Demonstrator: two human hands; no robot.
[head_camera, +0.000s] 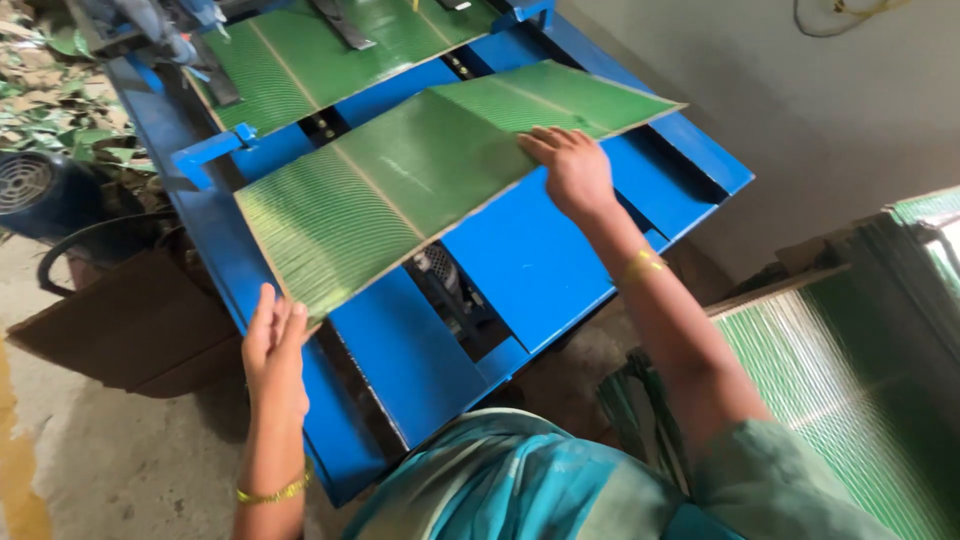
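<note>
A long green ribbed sheet (420, 185) with a tan edge lies slanted across a blue machine bed (520, 255). My left hand (272, 350) rests with flat fingers at the sheet's near left corner. My right hand (572, 172) presses palm down on the sheet's near edge toward its right end. Neither hand grips it. A second green sheet (320, 50) lies farther up the bed under dark bars.
A stack of green sheets (850, 370) stands on the right beside my arm. A dark motor fan (30, 185) and a hose sit at the left by leaf litter (60, 80). Cardboard (120, 320) lies on the concrete floor.
</note>
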